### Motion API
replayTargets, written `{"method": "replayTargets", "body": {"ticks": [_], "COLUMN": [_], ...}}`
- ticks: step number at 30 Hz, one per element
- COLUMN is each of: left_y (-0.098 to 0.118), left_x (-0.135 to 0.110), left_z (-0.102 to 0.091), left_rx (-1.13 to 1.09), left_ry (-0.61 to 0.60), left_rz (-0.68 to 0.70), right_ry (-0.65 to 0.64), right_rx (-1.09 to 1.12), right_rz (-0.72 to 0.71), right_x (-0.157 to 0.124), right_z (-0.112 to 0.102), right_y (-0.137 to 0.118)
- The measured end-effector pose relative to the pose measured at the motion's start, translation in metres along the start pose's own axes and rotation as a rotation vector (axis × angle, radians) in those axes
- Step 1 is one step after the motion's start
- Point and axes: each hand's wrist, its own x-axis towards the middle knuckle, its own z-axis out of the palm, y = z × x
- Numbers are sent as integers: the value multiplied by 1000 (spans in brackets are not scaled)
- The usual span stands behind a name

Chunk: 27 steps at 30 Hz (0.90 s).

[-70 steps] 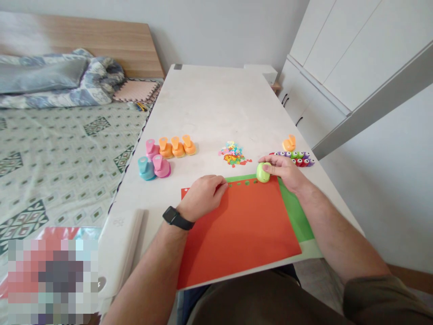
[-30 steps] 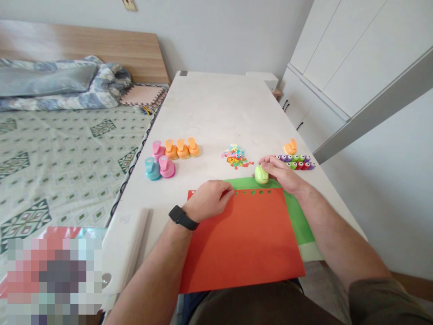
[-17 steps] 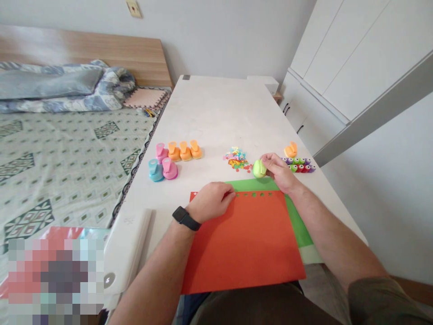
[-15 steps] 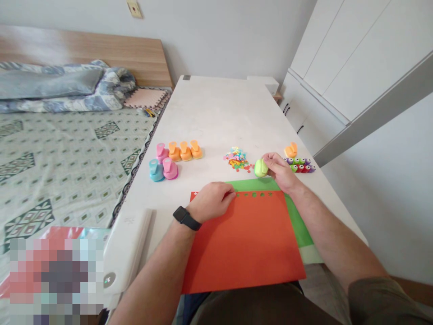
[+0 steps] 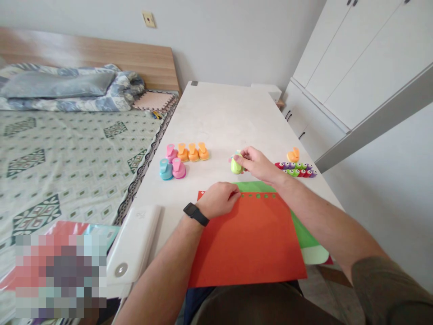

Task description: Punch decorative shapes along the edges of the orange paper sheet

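Note:
My right hand [image 5: 255, 164] grips a light green craft punch [image 5: 237, 164] over the pile of small paper cut-outs [image 5: 230, 159], hiding most of the pile. Curled at the top edge of the red paper [image 5: 248, 243], my left hand [image 5: 221, 198] pinches the sheet, with a dark watch on that wrist. A row of small punched shapes runs along the sheet's top edge. Under it lies green paper [image 5: 253, 186], showing at the top and right side.
On the left stand orange punches [image 5: 193, 152], pink punches [image 5: 178, 168] and a blue punch [image 5: 165, 170]. An orange punch [image 5: 293, 155] and several small punches [image 5: 297, 173] sit at the right. A white device [image 5: 135, 243] lies at the table's left edge, beside the bed [image 5: 84, 149].
My right hand has carried the light green punch leftward, from beside the cut-outs to over them. My left hand stays at the red paper's top edge. The whole view has shifted slightly.

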Motion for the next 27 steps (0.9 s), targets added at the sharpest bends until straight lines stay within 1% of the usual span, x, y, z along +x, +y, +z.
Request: {"method": "replayTargets", "body": {"ticks": [3, 6, 7, 9, 12, 17, 20, 24, 27], "left_y": [0, 0, 0, -1, -2, -4, -4, -4, -3], "left_x": [0, -1, -1, -1, -2, -2, -1, -1, -1], "left_z": [0, 0, 0, 1, 3, 5, 5, 5, 3], "left_rx": [1, 11, 13, 3, -47, -80, -81, -97, -108], "left_ry": [7, 5, 5, 3, 13, 42, 59, 69, 64], "left_rz": [7, 0, -5, -15, -12, 52, 56, 52, 42], "right_ry": [-35, -109, -116, -107, -108, -127, -119, -114, -122], "right_rx": [-160, -257, -287, -335, -376, -451, -467, -492, -539], "right_rz": [-19, -9, -6, 7, 52, 92, 95, 96, 78], "right_x": [26, 47, 52, 61, 71, 84, 88, 90, 88], "right_z": [35, 68, 77, 94, 112, 131, 139, 143, 140], "right_y": [-9, -13, -14, -16, -18, -16, -13, -12, -13]}}
